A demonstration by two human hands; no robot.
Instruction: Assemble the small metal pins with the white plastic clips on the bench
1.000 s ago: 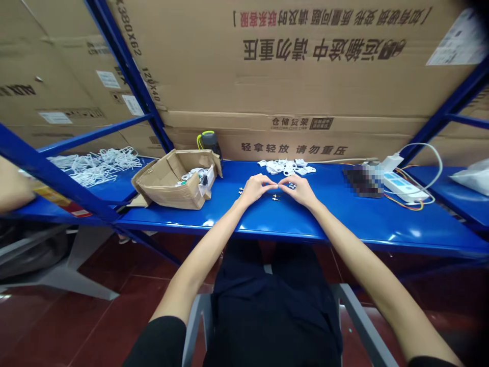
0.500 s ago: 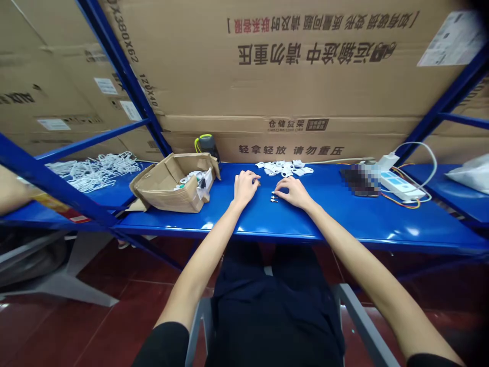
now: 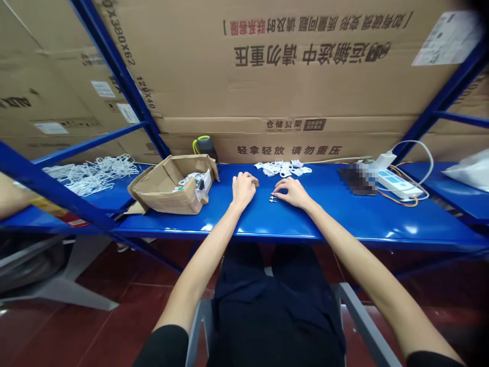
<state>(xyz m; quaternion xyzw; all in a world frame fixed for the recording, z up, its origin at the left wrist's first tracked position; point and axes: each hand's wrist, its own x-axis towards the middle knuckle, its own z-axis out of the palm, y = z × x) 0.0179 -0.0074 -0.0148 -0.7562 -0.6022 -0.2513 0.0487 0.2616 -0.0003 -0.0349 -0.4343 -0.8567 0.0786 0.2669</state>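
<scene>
My left hand [image 3: 243, 189] rests on the blue shelf top [image 3: 290, 224] with its fingers curled in. A tiny brownish piece barely shows at its fingertips, too small to name. To the right, my right hand [image 3: 293, 193] has thumb and forefinger brought together beside a few small shiny metal pieces [image 3: 272, 200]. Whether a piece sits between those fingertips is hard to see. Just beyond both hands lies a pile of white plastic parts [image 3: 282, 168], some with round holes.
On the left stands an open cardboard box [image 3: 168, 196] with small parts inside, a dark bottle [image 3: 207, 147] behind it. White wire-like pieces [image 3: 95, 174] lie farther left, near another person's arm [image 3: 13, 193]. A power strip [image 3: 399, 183] with cables and a blurred dark object [image 3: 357, 179] lie right.
The view has shifted slightly. My right fingertips are now closer over the small metal pieces, and my left fingers have curled a little more. The white parts and the box stay put.
</scene>
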